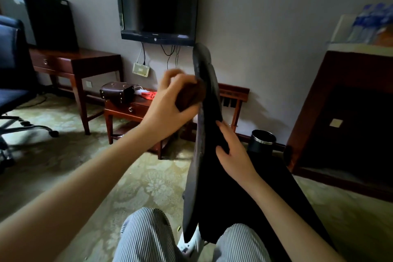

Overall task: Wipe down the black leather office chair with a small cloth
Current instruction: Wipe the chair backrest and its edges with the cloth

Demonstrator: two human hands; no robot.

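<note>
Centre of the frame: the black leather chair (212,187) stands edge-on to us, its tall panel running from between the striped trousers (144,236) at the bottom up to just under the wall television (157,6). The left hand (170,104) has its fingers curled tight round a bunched brown cloth (189,95), pressing the wad flat against the panel's left face, high up near the top curve. Lower and right of centre, the right hand (231,153) clasps the panel's edge, thumb hooked on the near side and fingers laid along the black surface. That is the brace.

To my eye this is the wiping stroke on the upper part of that left face. To do it well, I'd say: long overlapping passes down the face, even pressure, with the right hand pushing back so the panel doesn't swing away. Refold the cloth to a fresh side once it picks up grime. That pale, scuffed-looking patch lower down the left face looks like it needs attention. The narrow rim wants a pass too, so the bracing hand would have to shift for that.
</note>
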